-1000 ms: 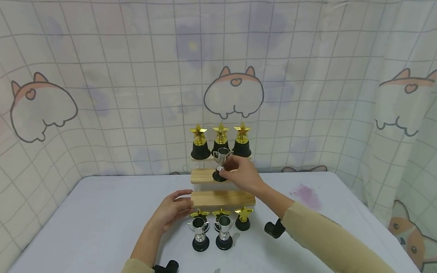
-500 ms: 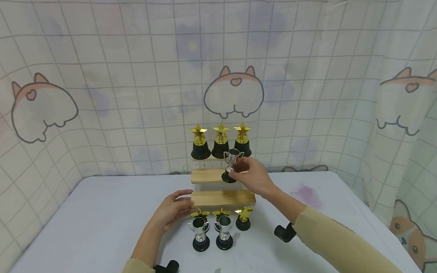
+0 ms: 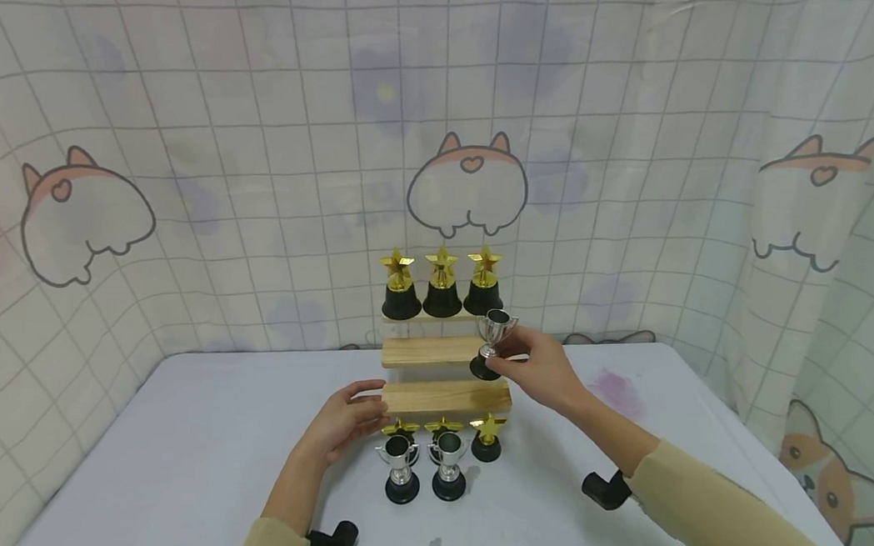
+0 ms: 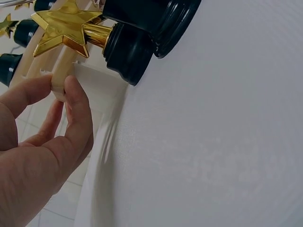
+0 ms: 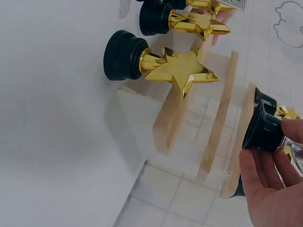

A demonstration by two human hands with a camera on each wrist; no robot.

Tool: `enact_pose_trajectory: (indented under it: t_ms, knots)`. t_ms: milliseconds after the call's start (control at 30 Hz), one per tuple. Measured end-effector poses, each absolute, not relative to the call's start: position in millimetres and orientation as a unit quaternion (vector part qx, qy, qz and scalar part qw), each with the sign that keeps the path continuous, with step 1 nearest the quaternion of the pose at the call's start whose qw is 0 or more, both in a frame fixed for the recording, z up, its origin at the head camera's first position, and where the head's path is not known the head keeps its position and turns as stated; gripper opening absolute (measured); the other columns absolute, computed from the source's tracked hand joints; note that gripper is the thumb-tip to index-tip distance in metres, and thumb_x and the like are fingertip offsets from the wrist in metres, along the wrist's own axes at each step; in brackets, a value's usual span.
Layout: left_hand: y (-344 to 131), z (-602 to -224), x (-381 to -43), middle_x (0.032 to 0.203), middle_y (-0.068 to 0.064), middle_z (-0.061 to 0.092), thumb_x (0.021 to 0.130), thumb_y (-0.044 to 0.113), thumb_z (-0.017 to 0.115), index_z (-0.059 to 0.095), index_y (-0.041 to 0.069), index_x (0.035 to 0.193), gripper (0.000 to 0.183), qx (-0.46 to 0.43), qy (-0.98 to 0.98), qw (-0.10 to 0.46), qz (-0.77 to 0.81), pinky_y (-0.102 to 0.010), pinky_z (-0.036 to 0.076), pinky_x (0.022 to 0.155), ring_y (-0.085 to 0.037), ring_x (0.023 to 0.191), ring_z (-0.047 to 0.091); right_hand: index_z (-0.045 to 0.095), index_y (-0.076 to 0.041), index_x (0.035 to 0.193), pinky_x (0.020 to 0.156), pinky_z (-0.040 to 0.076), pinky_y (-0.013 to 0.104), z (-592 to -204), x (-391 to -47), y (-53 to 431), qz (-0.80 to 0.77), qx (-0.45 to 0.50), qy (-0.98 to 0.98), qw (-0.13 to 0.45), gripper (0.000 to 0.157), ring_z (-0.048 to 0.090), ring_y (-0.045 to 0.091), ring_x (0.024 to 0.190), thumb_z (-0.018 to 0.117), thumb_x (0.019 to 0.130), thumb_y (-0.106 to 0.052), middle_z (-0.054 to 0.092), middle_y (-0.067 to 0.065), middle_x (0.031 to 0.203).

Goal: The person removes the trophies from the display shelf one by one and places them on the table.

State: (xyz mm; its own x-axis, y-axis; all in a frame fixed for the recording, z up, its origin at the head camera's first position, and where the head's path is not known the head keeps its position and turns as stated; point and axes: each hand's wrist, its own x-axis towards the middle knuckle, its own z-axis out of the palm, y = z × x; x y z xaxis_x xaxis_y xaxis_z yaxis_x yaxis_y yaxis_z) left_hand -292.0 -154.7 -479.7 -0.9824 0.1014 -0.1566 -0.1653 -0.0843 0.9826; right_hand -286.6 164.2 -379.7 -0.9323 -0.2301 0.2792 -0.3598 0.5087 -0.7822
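My right hand (image 3: 540, 369) grips a small silver trophy cup (image 3: 493, 331) by its black base, upright at the right end of the middle wooden step (image 3: 425, 352). In the right wrist view, thumb and fingers close round the black base (image 5: 265, 128), with steps of the stand behind it. At the left, my left hand (image 3: 343, 424) pinches the end of the lowest step (image 3: 444, 397) of the tiered stand. The left wrist view has thumb and finger on that plank end (image 4: 58, 87). Gold star trophies (image 3: 442, 297) line the top step.
On the table, in front of the stand, are two silver cups (image 3: 400, 475) and gold star trophies (image 3: 487, 440) on black bases. A white cloth (image 3: 231, 444) covers the table. A printed curtain (image 3: 278, 171) hangs behind and at both sides.
My right hand has carried the silver trophy cup rightward along the middle step, from near its centre to its right end, and slightly lower. The left hand has stayed on the lowest step.
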Motion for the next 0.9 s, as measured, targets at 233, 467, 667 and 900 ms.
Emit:
enact_pose_trajectory:
  t_ms: [233, 467, 667, 900]
  knots:
    - [-153, -480, -289, 0.121, -0.023, 0.060, 0.094, -0.002, 0.067, 0.050, -0.005, 0.142, 0.050, -0.021, 0.673, 0.093, 0.733, -0.037, 0.061, 0.089, -0.025, 0.095, 0.068, 0.068, -0.002, 0.108, 0.091, 0.060, 0.037, -389, -272, 180, 0.469, 0.175, -0.863, 0.067, 0.023, 0.068, 0.026, 0.103, 0.077, 0.092, -0.016, 0.070, 0.007, 0.104]
    - [-153, -479, -290, 0.121, -0.022, 0.059, 0.093, -0.001, 0.068, 0.051, -0.004, 0.141, 0.052, -0.018, 0.672, 0.096, 0.734, -0.037, 0.061, 0.089, -0.025, 0.096, 0.068, 0.069, -0.002, 0.110, 0.090, 0.060, 0.035, -399, -256, 191, 0.471, 0.168, -0.863, 0.065, 0.024, 0.068, 0.025, 0.102, 0.077, 0.093, -0.018, 0.071, 0.005, 0.104]
    - [-153, -479, -290, 0.120, -0.022, 0.060, 0.093, -0.003, 0.068, 0.051, -0.004, 0.141, 0.051, -0.025, 0.672, 0.095, 0.734, -0.037, 0.061, 0.089, -0.025, 0.096, 0.068, 0.069, -0.002, 0.109, 0.089, 0.060, 0.031, -408, -243, 197, 0.479, 0.160, -0.861, 0.059, 0.025, 0.068, 0.024, 0.102, 0.078, 0.093, -0.019, 0.070, 0.005, 0.103]
    - [-154, -476, -289, 0.121, -0.023, 0.060, 0.093, -0.003, 0.067, 0.052, -0.004, 0.141, 0.050, -0.021, 0.670, 0.090, 0.736, -0.038, 0.061, 0.090, -0.025, 0.095, 0.068, 0.069, -0.002, 0.107, 0.087, 0.060, 0.028, -415, -233, 203, 0.492, 0.163, -0.853, 0.055, 0.025, 0.068, 0.023, 0.101, 0.079, 0.092, -0.018, 0.070, 0.005, 0.102]
